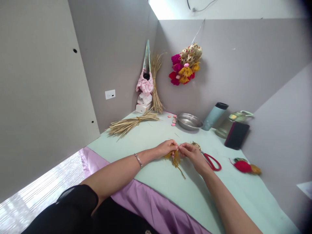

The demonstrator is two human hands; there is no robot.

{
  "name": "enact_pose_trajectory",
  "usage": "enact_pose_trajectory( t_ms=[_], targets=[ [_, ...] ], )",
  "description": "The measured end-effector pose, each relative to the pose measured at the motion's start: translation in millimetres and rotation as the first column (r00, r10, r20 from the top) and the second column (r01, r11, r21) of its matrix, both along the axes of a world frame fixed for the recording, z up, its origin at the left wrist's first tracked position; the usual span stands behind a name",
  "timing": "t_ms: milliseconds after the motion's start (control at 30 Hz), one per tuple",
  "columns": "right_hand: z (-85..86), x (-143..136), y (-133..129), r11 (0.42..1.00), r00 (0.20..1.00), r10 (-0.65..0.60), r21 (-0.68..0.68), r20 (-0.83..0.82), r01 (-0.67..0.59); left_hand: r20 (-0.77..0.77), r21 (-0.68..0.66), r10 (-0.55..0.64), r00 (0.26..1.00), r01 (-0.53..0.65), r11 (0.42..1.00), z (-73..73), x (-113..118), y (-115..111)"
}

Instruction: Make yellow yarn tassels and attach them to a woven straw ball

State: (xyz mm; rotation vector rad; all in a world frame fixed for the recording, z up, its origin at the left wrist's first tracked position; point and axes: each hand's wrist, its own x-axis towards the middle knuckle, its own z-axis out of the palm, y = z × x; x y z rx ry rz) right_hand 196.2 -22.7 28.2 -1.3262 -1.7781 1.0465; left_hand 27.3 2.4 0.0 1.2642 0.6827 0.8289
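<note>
I have one flat straw bundle (pixel 133 123), one pink bag (pixel 145 85) holding one black object (pixel 146 76), one upright straw bundle (pixel 156 86), my left hand (pixel 168 148) gripping one yellow tassel (pixel 175 160) above the table (pixel 158 174), one steel bowl (pixel 189 122), my right hand (pixel 193 154) pinching the tassel's top, and one blue bottle (pixel 214 117).

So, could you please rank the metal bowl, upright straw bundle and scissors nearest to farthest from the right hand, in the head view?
1. Scissors, right of the right hand
2. Metal bowl, straight ahead
3. Upright straw bundle, far back corner
</note>
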Motion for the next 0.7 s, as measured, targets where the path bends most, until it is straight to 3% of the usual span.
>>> enact_pose_trajectory(
  t_ms=[233,400,567,700],
  targets=[
    [-0.7,8.2,4.2,0.996,0.958,-0.048,-0.086,-0.283,0.025,-0.018,0.010,-0.046,0.999,0.046,0.999,-0.6,-1.3,-1.3],
    [1.8,5.7,2.7,0.991,0.918,-0.067,-0.129,-0.391,0.017,-0.013,0.016,-0.095,0.995,0.095,0.995,-1.0,-1.5,-1.9],
    [5.0,7.9,3.5,0.985,0.922,-0.146,-0.145,-0.360,0.099,0.033,0.017,0.031,0.999,-0.032,0.999,-4.7,0.4,3.2],
    [5.6,5.8,2.4,0.978,0.949,-0.203,-0.101,-0.241,0.184,0.027,0.022,0.002,1.000,-0.002,1.000,-4.7,0.2,3.7]
  ],
)
